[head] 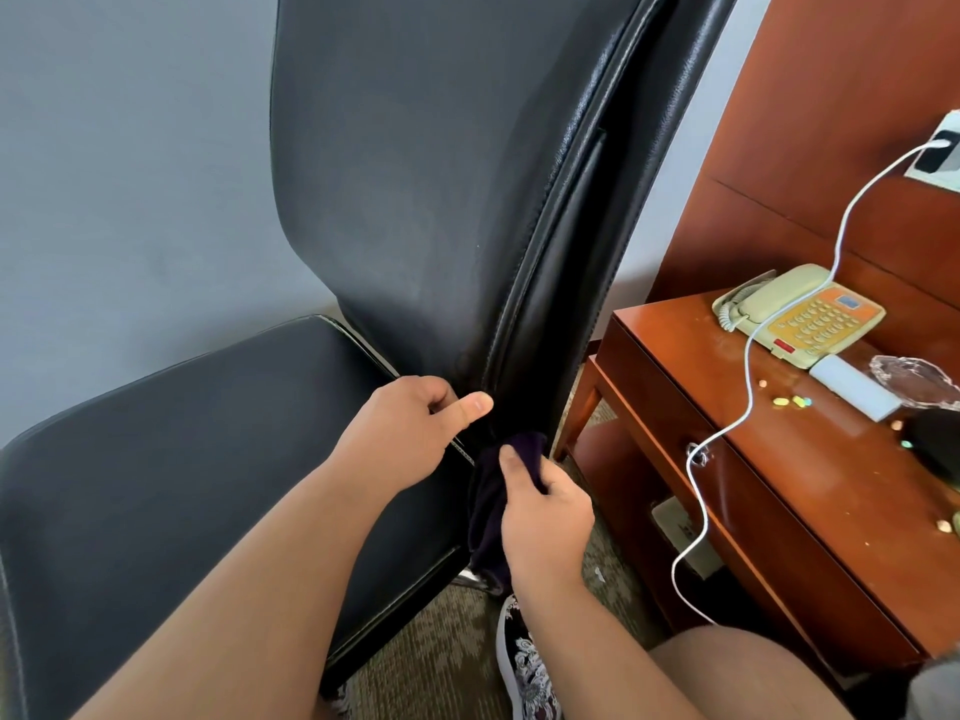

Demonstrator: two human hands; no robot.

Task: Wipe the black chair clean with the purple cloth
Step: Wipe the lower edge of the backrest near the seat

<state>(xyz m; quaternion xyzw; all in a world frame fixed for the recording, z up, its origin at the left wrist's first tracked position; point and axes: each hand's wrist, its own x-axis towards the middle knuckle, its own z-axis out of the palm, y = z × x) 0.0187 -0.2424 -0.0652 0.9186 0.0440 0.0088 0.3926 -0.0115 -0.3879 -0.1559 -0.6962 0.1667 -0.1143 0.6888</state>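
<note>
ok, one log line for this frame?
stage: wiping chair side | left hand: grips chair at backrest base | right hand: holds purple cloth against chair edge

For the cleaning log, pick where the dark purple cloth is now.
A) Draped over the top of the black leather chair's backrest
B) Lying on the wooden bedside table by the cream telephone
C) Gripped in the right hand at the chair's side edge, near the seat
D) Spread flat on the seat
C: the right hand grips the dark purple cloth against the side edge of the black leather chair, just below the left hand.
</note>
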